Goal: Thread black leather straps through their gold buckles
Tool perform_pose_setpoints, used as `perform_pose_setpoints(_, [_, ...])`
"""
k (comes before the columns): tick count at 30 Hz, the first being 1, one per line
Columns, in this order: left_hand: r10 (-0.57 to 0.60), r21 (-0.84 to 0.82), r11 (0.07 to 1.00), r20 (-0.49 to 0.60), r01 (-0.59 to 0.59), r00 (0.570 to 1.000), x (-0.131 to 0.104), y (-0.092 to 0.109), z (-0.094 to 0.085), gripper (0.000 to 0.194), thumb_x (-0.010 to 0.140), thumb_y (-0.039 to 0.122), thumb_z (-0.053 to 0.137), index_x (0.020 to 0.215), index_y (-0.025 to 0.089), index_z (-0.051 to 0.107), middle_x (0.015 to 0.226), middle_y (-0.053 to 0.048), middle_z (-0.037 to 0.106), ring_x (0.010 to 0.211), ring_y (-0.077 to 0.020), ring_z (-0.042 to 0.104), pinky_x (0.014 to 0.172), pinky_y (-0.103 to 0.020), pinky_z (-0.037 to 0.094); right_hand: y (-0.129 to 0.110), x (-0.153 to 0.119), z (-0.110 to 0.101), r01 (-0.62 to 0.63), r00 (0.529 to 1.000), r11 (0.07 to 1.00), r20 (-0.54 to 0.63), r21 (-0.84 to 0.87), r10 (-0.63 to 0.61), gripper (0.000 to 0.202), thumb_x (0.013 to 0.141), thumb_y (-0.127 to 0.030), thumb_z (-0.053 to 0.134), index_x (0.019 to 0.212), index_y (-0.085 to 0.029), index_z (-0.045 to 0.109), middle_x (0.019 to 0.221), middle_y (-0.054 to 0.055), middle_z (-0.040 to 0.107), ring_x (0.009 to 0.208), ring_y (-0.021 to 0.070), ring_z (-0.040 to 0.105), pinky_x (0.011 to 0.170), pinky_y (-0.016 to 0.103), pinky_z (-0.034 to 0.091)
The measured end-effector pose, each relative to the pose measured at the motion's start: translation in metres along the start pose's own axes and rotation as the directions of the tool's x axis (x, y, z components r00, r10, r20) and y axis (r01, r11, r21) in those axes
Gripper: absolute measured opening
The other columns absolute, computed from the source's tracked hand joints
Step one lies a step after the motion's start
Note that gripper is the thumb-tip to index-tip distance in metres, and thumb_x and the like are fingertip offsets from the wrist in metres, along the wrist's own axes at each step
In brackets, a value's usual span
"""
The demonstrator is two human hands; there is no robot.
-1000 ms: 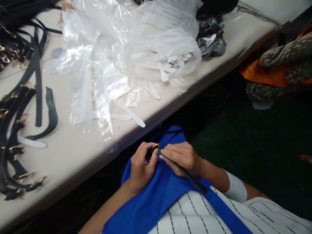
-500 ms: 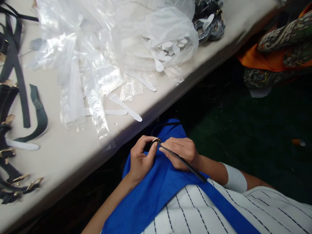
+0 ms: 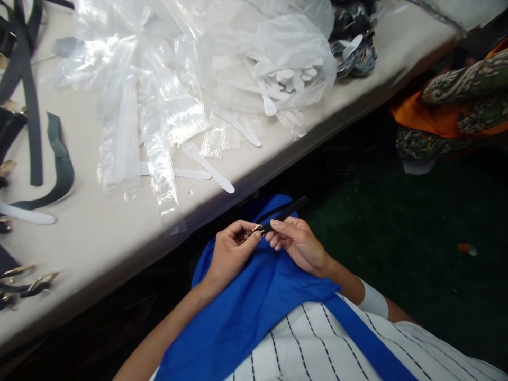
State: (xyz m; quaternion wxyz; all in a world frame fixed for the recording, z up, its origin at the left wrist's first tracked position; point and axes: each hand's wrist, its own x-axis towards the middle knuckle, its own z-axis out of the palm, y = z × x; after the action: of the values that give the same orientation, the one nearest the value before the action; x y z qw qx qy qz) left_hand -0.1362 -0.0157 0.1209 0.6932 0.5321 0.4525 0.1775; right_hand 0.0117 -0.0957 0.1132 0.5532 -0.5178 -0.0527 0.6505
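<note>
My left hand (image 3: 235, 250) pinches a small gold buckle (image 3: 257, 229) between thumb and fingers, above the blue cloth (image 3: 254, 296) on my lap. A black strap (image 3: 292, 208) runs from the buckle toward the upper right. My right hand (image 3: 300, 243) grips this strap just beside the buckle, thumb on top and the other fingers curled below. Another thin black length lies behind the strap over the blue cloth. Part of the belt near my left hand is hidden by the fingers.
The table (image 3: 99, 254) holds clear plastic sleeves (image 3: 159, 116), a bag (image 3: 293, 53) of white notched strips, and loose white strips (image 3: 210, 168). Black belts with gold buckles (image 3: 29, 283) lie at the left. Patterned orange fabric (image 3: 448, 111) shows at the right.
The strap's free end has swung from the lower right to the upper right. My right hand has turned, its fingers now curled under the strap. The view has shifted slightly.
</note>
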Motion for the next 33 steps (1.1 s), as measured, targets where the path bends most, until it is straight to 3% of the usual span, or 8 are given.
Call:
perform_pose_setpoints(6, [0.017,0.018,1.0,0.011,-0.017,1.0,-0.001,0.0,-0.002,0.019,0.073,0.033,0.073,0.079,0.015,0.069,0.066,0.0,0.066,0.054,-0.0096,0.053,0.051,-0.022,0.043,-0.002,0.003,-0.001,-0.077,0.997,0.996,0.012,0.053,0.076,0.027,0.077,-0.035,0.075,0.069,-0.009,0.072,0.064,0.005,0.071,0.052,0.006,0.061,0.049,0.012,0.049])
perform_pose_setpoints(11, [0.036,0.038,0.999,0.032,-0.037,0.999,0.0,0.0,-0.003,0.016,0.075,0.031,0.072,0.08,0.016,0.069,0.07,-0.001,0.069,0.058,-0.0106,0.057,0.055,-0.023,0.046,-0.002,-0.002,0.003,0.077,0.997,0.995,0.013,-0.063,-0.076,0.025,0.075,-0.035,0.077,0.072,-0.01,0.071,0.067,0.005,0.072,0.052,0.0085,0.064,0.048,0.015,0.052])
perform_pose_setpoints(17, [0.129,0.169,0.977,0.009,-0.129,0.992,-0.001,-0.001,-0.004,0.014,0.079,0.03,0.069,0.082,0.016,0.068,0.075,-0.002,0.07,0.068,-0.0144,0.061,0.063,-0.025,0.048,0.002,-0.002,0.004,0.303,0.953,0.914,0.069,-0.268,-0.295,0.025,0.082,-0.037,0.07,0.078,-0.014,0.064,0.069,0.004,0.072,0.054,0.0131,0.067,0.051,0.023,0.057])
perform_pose_setpoints(21, [0.234,0.298,0.93,-0.035,-0.214,0.972,-0.004,-0.008,-0.005,0.012,0.083,0.029,0.065,0.086,0.017,0.066,0.079,-0.002,0.069,0.072,-0.0152,0.062,0.067,-0.026,0.049,0.002,-0.002,0.003,0.496,0.863,0.715,0.187,-0.493,-0.47,0.015,0.088,-0.031,0.063,0.084,-0.016,0.064,0.072,0.003,0.07,0.061,0.0141,0.069,0.058,0.025,0.059])
perform_pose_setpoints(24, [0.256,0.273,0.934,-0.066,-0.23,0.964,-0.006,-0.014,-0.003,0.011,0.084,0.028,0.063,0.087,0.018,0.065,0.081,-0.002,0.068,0.073,-0.0148,0.062,0.069,-0.026,0.05,-0.001,-0.003,0.002,0.649,0.716,0.366,0.374,-0.667,-0.59,0.008,0.09,-0.022,0.06,0.085,-0.017,0.064,0.075,0.004,0.07,0.066,0.0141,0.067,0.063,0.026,0.056])
perform_pose_setpoints(27, [0.254,0.245,0.944,-0.106,-0.222,0.962,-0.008,-0.018,-0.001,0.011,0.085,0.03,0.063,0.087,0.019,0.064,0.081,-0.002,0.067,0.073,-0.0147,0.062,0.07,-0.026,0.051,-0.002,-0.002,0.003,0.72,0.569,0.063,0.537,-0.691,-0.623,0.006,0.089,-0.016,0.057,0.085,-0.016,0.062,0.074,0.006,0.069,0.067,0.0148,0.065,0.064,0.026,0.053])
perform_pose_setpoints(30, [0.254,0.235,0.947,-0.132,-0.218,0.958,-0.011,-0.021,0.001,0.011,0.086,0.032,0.062,0.087,0.021,0.063,0.081,-0.001,0.067,0.073,-0.0153,0.063,0.071,-0.028,0.052,-0.001,-0.001,0.004,0.757,0.516,0.007,0.59,-0.654,-0.621,0.007,0.09,-0.016,0.054,0.086,-0.017,0.06,0.072,0.005,0.068,0.064,0.0138,0.064,0.061,0.024,0.051])
perform_pose_setpoints(33, [0.262,0.24,0.945,-0.137,-0.224,0.955,-0.015,-0.023,0.001,0.011,0.087,0.032,0.061,0.088,0.022,0.063,0.082,-0.001,0.067,0.075,-0.0159,0.063,0.072,-0.029,0.052,0.0,-0.001,0.005,0.768,0.548,0.09,0.577,-0.634,-0.606,0.01,0.091,-0.02,0.054,0.084,-0.018,0.06,0.067,0.003,0.066,0.06,0.0128,0.062,0.06,0.024,0.049])
